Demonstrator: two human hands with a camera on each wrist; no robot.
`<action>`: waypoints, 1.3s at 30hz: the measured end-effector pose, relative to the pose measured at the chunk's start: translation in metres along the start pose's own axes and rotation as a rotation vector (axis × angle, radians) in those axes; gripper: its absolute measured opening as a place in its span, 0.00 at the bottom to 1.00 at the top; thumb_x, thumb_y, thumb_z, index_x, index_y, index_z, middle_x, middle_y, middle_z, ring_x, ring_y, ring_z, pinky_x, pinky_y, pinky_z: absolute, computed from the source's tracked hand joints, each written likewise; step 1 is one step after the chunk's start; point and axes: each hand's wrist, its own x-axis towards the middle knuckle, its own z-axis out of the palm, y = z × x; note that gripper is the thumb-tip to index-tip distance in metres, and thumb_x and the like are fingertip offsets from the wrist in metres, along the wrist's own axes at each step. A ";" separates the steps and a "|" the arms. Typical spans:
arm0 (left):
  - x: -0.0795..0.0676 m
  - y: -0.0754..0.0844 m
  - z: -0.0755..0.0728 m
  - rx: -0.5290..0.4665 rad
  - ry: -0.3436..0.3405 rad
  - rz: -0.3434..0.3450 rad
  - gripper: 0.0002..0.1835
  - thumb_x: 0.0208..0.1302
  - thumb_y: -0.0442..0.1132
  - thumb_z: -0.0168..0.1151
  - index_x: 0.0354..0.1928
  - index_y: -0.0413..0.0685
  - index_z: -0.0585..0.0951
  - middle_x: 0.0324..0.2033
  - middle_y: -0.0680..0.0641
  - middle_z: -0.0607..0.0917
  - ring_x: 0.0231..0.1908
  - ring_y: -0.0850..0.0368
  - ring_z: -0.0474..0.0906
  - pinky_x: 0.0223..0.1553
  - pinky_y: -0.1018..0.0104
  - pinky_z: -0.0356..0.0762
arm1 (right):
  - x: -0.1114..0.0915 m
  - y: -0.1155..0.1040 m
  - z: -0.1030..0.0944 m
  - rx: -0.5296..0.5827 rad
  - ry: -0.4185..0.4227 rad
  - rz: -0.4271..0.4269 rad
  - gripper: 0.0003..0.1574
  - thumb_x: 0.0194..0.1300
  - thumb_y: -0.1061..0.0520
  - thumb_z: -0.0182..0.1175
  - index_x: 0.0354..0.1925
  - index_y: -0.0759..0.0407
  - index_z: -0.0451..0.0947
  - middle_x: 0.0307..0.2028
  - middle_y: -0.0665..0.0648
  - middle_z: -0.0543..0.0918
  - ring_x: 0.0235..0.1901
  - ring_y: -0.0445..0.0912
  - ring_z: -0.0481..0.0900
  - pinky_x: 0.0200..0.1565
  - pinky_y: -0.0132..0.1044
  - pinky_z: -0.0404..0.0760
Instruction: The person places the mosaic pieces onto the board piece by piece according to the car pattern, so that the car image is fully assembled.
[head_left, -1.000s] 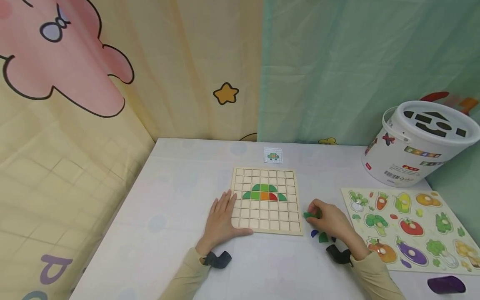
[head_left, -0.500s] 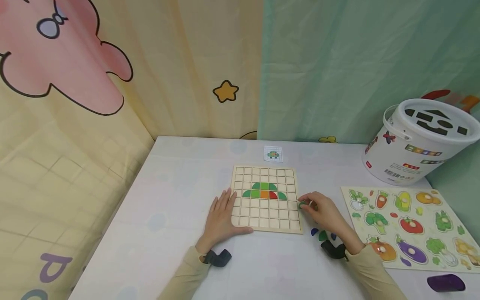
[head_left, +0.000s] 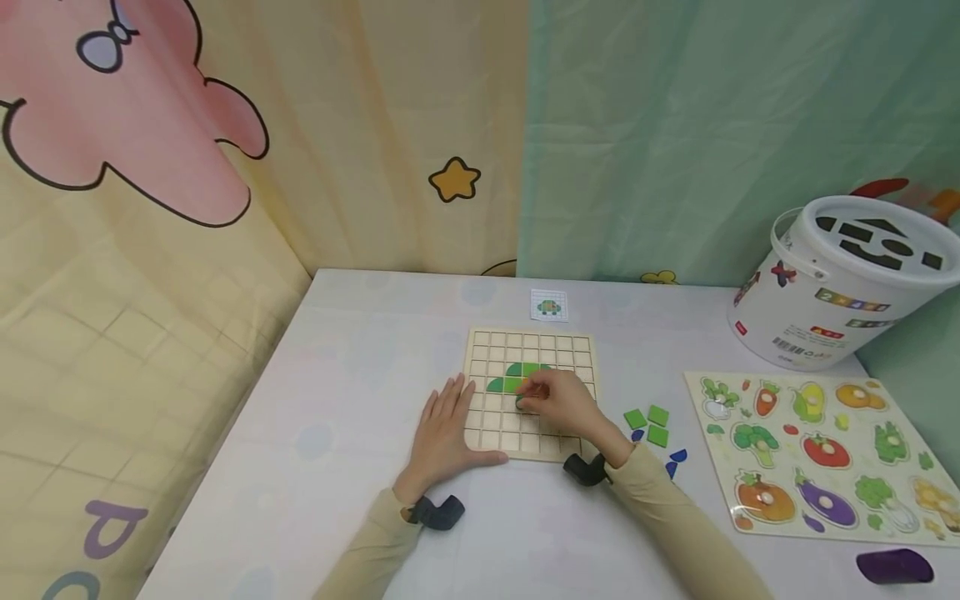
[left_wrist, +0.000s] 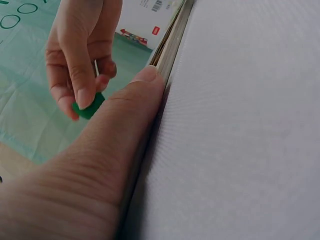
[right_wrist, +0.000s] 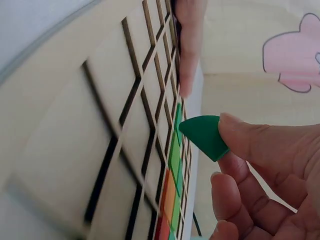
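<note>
1. The left hand [head_left: 440, 433] has a released grip, its straight fingers at the left edge of the square pale-wood grid board [head_left: 491, 422], thumb along the near edge.
2. Part of the pattern appears done: green rounded-corner pieces [head_left: 495, 385], light-green square pieces [head_left: 512, 384], an orange piece [right_wrist: 170, 195] and a red piece [right_wrist: 162, 229] sit in cells.
3. A dark-green quarter-round piece [right_wrist: 204, 135] is over the board, grasped between thumb and finger of the right hand [head_left: 561, 400]; it looks not yet seated.
4. Left to place, I judge, besides that one: three loose light-green squares [head_left: 657, 436] and small dark-blue rounded pieces [head_left: 678, 456] on the white counter [head_left: 360, 367], right of the board.
5. Hard to make out: the right hand hides the pattern's right part from above; the white printed card's [head_left: 550, 306] tiny figure; whether the gripped piece touches the board.
</note>
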 end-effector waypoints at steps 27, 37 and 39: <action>0.000 0.000 -0.001 -0.008 0.011 0.021 0.66 0.39 0.80 0.58 0.72 0.41 0.55 0.72 0.40 0.52 0.71 0.47 0.43 0.69 0.51 0.38 | 0.038 -0.022 0.029 -0.146 -0.053 0.050 0.03 0.54 0.56 0.71 0.29 0.53 0.86 0.30 0.47 0.85 0.26 0.37 0.74 0.31 0.33 0.74; -0.001 0.000 -0.002 -0.019 0.008 0.013 0.66 0.38 0.79 0.60 0.72 0.41 0.55 0.72 0.41 0.51 0.71 0.48 0.42 0.69 0.52 0.38 | 0.034 -0.021 0.029 -0.171 -0.064 0.042 0.09 0.50 0.51 0.73 0.25 0.51 0.83 0.24 0.43 0.81 0.24 0.37 0.74 0.28 0.33 0.75; -0.001 0.001 -0.001 -0.021 0.012 0.015 0.66 0.39 0.79 0.60 0.72 0.40 0.55 0.72 0.40 0.52 0.71 0.47 0.43 0.69 0.51 0.38 | 0.033 -0.020 0.029 -0.183 -0.058 0.043 0.10 0.50 0.50 0.74 0.25 0.51 0.82 0.24 0.43 0.81 0.24 0.37 0.74 0.28 0.33 0.75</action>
